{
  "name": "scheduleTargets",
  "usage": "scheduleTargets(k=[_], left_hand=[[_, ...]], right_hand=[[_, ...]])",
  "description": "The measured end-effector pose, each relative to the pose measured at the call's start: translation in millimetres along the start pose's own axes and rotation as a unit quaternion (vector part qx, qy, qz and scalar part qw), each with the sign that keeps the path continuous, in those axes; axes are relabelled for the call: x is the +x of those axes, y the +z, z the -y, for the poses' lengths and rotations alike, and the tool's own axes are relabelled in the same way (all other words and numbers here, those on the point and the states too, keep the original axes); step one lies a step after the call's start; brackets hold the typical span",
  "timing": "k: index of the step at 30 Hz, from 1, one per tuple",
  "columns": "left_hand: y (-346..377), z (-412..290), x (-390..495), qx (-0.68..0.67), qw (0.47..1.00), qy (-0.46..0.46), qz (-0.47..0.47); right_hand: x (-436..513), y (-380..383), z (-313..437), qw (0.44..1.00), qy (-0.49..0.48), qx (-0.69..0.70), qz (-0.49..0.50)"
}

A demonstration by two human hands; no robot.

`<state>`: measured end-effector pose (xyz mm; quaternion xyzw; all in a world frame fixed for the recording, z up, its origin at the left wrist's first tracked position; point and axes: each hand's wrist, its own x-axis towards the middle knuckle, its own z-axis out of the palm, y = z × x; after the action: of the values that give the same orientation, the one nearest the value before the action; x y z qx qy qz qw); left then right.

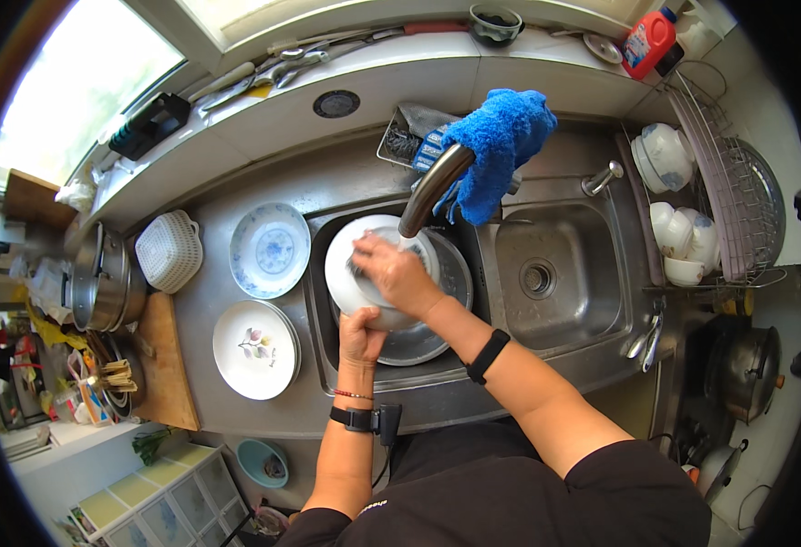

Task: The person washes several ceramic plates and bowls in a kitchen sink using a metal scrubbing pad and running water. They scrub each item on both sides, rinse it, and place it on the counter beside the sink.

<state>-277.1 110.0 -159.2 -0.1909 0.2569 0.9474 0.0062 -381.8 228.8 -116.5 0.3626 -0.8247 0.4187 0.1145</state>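
A white ceramic dish (340,254), its underside with the foot ring facing up, is held over the left sink basin under the faucet (434,195). My left hand (361,336) grips its near rim, thumb on top. My right hand (397,270) lies across the underside, slightly blurred, pressing a dark scouring pad (356,265) that is mostly hidden by the fingers. Beneath the dish, a round metal bowl (460,273) sits in the basin. A thin stream of water seems to fall from the spout beside my right hand.
Left of the sink stand a blue-patterned plate (270,251), a stack of white plates (253,350) and a white plastic basket (170,251). A blue cloth (503,150) drapes the faucet. To the right are a second basin (578,294) and a dish rack (708,178) with bowls.
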Motion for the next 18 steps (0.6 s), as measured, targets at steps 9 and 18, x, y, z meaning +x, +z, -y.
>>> scheduleTargets(k=[9, 18], left_hand=[[12, -4, -6, 0.010, 1.000, 0.005, -0.010], [-15, -16, 2, 0.002, 1.000, 0.011, -0.004]], right_hand=[[-4, -13, -31, 0.984, 0.143, -0.089, -0.056], [-27, -12, 12, 0.998, -0.036, 0.030, 0.040]])
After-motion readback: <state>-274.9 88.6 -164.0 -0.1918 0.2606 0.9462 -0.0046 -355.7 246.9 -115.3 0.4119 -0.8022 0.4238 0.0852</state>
